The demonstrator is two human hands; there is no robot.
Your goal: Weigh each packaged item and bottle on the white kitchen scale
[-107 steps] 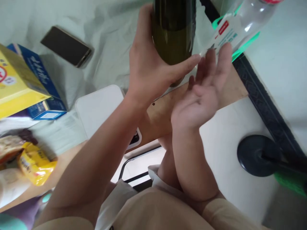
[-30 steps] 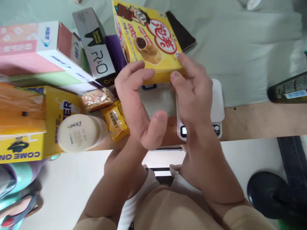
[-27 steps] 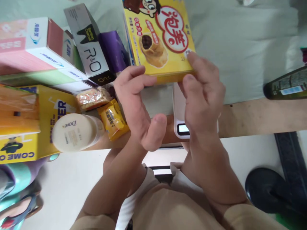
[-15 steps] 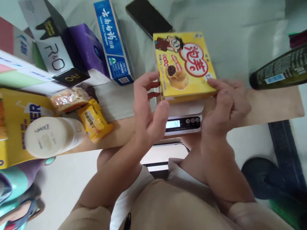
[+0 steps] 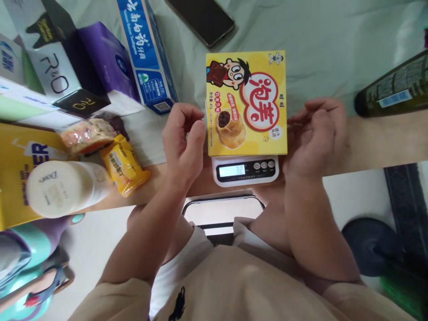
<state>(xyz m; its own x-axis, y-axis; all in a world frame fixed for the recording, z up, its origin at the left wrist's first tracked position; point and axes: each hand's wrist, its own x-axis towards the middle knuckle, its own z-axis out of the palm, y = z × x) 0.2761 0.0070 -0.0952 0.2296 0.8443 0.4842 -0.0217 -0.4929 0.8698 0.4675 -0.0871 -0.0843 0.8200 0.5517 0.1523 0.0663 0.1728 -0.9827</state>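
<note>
A yellow snack box [image 5: 249, 102] with a cartoon figure and a cream-puff picture lies flat on a white digital kitchen scale [image 5: 217, 182]. The scale's lit display appears to read 32. Just left of the box is my left hand [image 5: 183, 145], empty, its fingers loosely bent and the thumb apart from them. My right hand [image 5: 312, 138] rests beside the box's right side, half curled, thumb and fingers loosely apart, holding nothing. Its fingertips are partly hidden near the box edge, so I cannot tell whether they touch it.
Left on the table stand a blue toothpaste box [image 5: 142, 53], purple box [image 5: 109, 62], R&O box [image 5: 60, 80], Dove bottle [image 5: 55, 189], yellow carton [image 5: 13, 178], wrapped bread [image 5: 88, 133] and yellow packet [image 5: 123, 165]. A phone [image 5: 203, 20] lies behind; a dark green bottle [image 5: 391, 84] lies right.
The yellow box has been lowered and straightened onto the scale. Both hands have let go of it, the left moving off to the left, the right slightly away.
</note>
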